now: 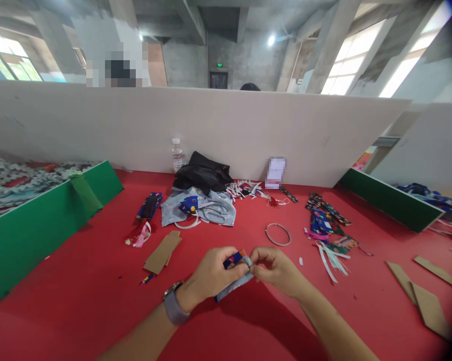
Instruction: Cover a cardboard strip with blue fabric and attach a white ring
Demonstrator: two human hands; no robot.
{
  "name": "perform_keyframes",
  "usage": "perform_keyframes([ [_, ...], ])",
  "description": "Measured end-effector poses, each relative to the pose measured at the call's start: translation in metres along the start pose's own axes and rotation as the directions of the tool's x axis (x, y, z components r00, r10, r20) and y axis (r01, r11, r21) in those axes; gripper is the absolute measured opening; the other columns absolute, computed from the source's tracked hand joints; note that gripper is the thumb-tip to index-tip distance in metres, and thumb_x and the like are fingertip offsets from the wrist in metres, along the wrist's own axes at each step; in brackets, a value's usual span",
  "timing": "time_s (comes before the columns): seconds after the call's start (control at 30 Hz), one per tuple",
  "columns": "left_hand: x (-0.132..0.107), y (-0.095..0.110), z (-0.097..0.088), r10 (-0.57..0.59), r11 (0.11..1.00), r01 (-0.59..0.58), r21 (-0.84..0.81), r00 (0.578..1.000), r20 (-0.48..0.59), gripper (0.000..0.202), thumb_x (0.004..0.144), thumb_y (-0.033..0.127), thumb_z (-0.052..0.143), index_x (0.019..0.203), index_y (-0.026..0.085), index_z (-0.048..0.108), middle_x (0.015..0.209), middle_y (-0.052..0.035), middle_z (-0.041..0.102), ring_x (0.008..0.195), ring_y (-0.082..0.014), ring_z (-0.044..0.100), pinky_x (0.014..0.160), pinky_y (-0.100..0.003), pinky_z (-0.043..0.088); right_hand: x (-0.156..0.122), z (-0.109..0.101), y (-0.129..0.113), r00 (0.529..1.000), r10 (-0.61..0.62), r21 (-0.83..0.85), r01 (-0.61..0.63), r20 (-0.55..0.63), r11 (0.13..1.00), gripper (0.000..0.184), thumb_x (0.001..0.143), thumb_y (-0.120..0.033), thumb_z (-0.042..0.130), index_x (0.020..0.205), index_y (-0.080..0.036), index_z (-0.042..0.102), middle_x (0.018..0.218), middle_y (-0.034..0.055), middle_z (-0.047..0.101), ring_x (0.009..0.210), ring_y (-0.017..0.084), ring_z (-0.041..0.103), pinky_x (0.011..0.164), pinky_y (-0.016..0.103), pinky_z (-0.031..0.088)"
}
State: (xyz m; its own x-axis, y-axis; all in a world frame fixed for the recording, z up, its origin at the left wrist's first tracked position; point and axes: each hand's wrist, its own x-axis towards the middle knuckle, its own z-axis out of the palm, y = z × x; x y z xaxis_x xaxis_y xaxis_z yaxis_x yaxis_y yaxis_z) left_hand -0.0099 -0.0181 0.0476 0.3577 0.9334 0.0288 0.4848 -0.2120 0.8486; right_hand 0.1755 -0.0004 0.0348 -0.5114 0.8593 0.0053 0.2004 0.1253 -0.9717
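Observation:
My left hand (pixel 220 273) is wrapped round a folded strip of patterned blue fabric (pixel 233 287), its pale underside showing along the lower edge. With thumb and fingertips pressed together, my right hand (pixel 274 271) pinches the end of the same fabric strip. Both hands meet above the red table, near its middle. Just beyond them lies a ring of tape (pixel 278 234). To the left of my left hand are brown cardboard strips (pixel 162 252), stacked loosely. What my fingertips cover is hidden.
A water bottle (pixel 178 156), a black bag (pixel 203 173) and scissors (pixel 214 211) on pale cloth are at the back. Patterned fabric strips and tassels (pixel 333 260) lie right, beside cardboard pieces (pixel 429 306). Green boards (pixel 53 230) edge the table; a white partition (pixel 211 115) stands behind.

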Motion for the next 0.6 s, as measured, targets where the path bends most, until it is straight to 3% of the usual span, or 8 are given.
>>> perform_keyframes([
  [0.37,-0.0009,0.0011,-0.0018,-0.029,0.991,0.038,-0.126,0.997,0.077,0.023,0.075,0.036,0.053,0.067,0.014,0.053,0.059,0.0055,0.043,0.056,-0.0082,0.036,0.048,-0.019,0.024,-0.0011,-0.0001,-0.0009,0.997,0.044,0.099,-0.050,0.065,0.994,0.004,0.068,-0.019,0.061,0.066,-0.017,0.057,0.052,-0.0056,0.053,0.048,0.007,0.045,0.051,0.019,0.036],
  [0.6,0.0002,-0.0010,-0.0002,-0.006,0.999,0.008,-0.036,0.999,0.049,0.025,0.075,0.038,0.053,0.066,0.014,0.051,0.058,0.0058,0.042,0.056,-0.0081,0.036,0.048,-0.020,0.022,-0.0013,-0.0004,-0.0022,0.998,0.044,0.034,-0.046,0.045,0.998,0.004,0.065,-0.014,0.057,0.067,-0.017,0.058,0.055,-0.0052,0.054,0.050,0.007,0.045,0.051,0.019,0.036],
])
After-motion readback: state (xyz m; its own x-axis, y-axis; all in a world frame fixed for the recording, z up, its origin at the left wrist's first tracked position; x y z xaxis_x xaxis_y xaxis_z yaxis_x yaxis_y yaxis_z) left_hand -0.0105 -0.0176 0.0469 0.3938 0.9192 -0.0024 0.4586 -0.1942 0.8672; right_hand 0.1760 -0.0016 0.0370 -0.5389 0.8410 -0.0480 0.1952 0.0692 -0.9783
